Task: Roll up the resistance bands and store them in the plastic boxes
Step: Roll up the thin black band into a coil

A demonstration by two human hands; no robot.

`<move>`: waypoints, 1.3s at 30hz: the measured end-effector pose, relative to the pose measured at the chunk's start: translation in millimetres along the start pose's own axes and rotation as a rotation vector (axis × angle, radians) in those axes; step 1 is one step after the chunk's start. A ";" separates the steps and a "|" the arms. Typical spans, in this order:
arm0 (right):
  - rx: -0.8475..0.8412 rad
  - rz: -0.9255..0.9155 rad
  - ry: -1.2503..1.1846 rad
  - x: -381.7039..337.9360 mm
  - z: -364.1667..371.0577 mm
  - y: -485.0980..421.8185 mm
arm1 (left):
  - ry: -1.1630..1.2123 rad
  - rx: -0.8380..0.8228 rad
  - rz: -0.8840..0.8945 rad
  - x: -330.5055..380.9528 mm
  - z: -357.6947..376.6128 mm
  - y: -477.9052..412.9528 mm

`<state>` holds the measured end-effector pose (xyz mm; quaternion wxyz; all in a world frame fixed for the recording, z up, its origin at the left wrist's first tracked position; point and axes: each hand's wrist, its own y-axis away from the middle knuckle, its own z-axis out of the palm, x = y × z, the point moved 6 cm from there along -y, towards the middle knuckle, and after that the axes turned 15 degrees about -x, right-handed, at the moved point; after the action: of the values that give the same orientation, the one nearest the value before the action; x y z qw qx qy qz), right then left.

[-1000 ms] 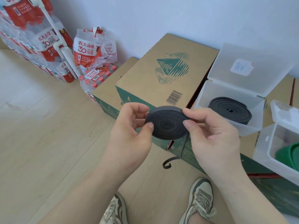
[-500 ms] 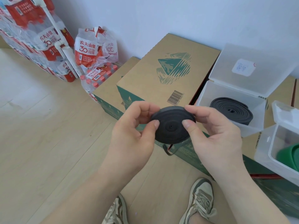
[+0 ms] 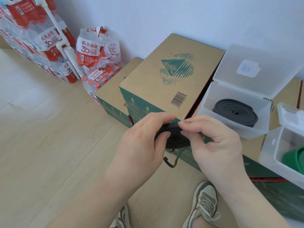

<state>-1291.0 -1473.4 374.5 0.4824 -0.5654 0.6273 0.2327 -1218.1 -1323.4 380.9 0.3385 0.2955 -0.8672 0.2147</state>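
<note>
While the left hand (image 3: 143,145) and right hand (image 3: 215,145) are pinching the black band coil (image 3: 174,140) between their fingers, I am noting its loose tail (image 3: 177,159) hanging below, nearer the right hand.

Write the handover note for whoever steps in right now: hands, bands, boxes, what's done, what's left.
Left grip: holds the black roll from the side.
Right grip: pinches the roll's top edge.
Short tail hangs unrolled below.
Done: one black band coiled in the open box; green band in the nearer box.
Left: wind in the tail, box this roll.
</note>
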 end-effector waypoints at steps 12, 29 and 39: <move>0.000 0.255 -0.153 7.5 -5.5 -1.6 | 0.371 0.071 -0.193 -12.8 -8.9 -0.4; 0.041 0.119 0.016 -2.3 -3.2 0.2 | 0.151 0.033 -0.096 -6.2 -3.0 0.0; 0.055 0.172 -0.109 2.9 -8.9 -2.2 | 0.424 0.021 -0.295 -21.3 0.0 -0.2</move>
<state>-1291.6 -1482.8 376.4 0.5092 -0.4827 0.6524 0.2864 -1205.3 -1315.7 365.7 0.5372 0.3710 -0.7221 0.2291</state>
